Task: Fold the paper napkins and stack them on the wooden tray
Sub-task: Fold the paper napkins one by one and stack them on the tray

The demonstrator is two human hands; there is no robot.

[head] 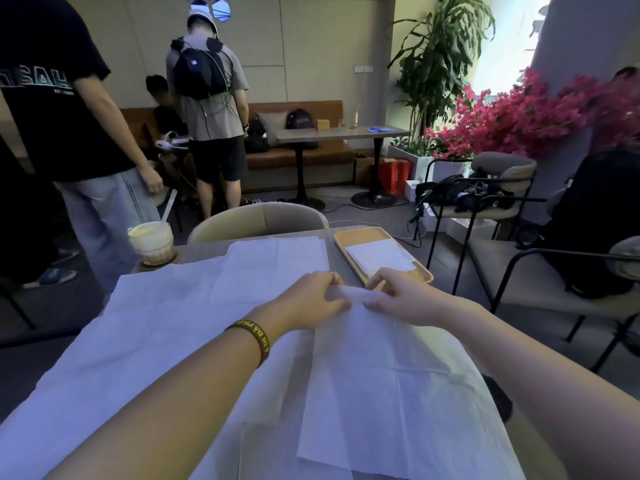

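Downward look over a grey table [201,249]. Near the middle, left hand [311,296] and right hand [398,292] side by side, almost touching, both pinching the far edge of one white paper napkin [388,393] between thumb and curled fingers. Edge lifted and bunched into a small roll right at the grip. Rest of the sheet trailing from the grip back toward the body, lying flat, marked with fold creases.

Ring [331,276] on a left finger. Dark wristband [254,337] with yellow lettering on the left wrist, just behind the grip.

Just beyond the right hand, close to its knuckles: wooden tray [360,237], pale and rectangular, with a folded napkin [379,256] lying flat inside.

Left of the grip and under the left forearm: unfolded napkins [166,327], spread and overlapping across the table. Beyond the grip, another open sheet [277,258].

Far left of the grip, well apart: glass of iced coffee [151,242] with a straw [169,206].

Past the table, a chair back [259,216]. Farther off, well away from the grip: people standing [69,116], a bench [311,116], pink flowers [519,116].
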